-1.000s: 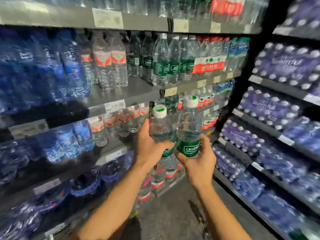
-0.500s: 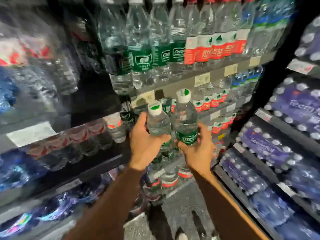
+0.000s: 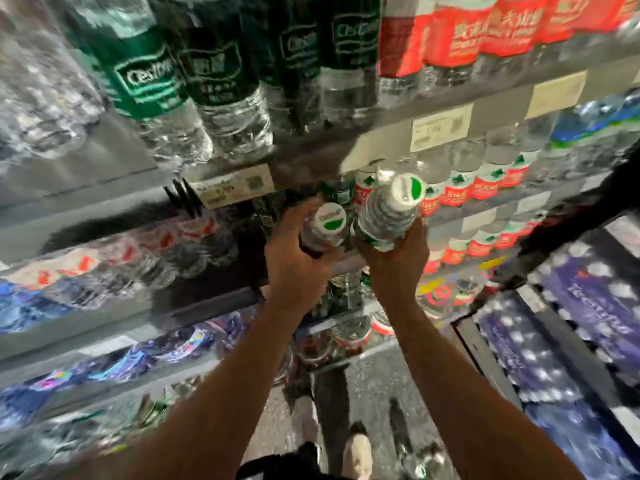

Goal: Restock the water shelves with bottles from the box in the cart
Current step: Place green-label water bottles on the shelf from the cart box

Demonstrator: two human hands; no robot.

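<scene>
Visibility: shelf stock at 9 and 3 o'clock is motion-blurred, the upper green-label bottles (image 3: 152, 74) and red-label bottles (image 3: 460, 32) are cut off at the top edge, and price tags (image 3: 441, 128) are unreadable. Left hand (image 3: 294, 261), centre frame: fingers curled round a small water bottle (image 3: 323, 230), white-and-green cap toward the camera, body mostly hidden by the hand. Right hand (image 3: 394, 268), just at its 3 o'clock: grips a second bottle (image 3: 388, 213) tilted toward 1 o'clock, both held before the middle shelf (image 3: 221, 299).
</scene>
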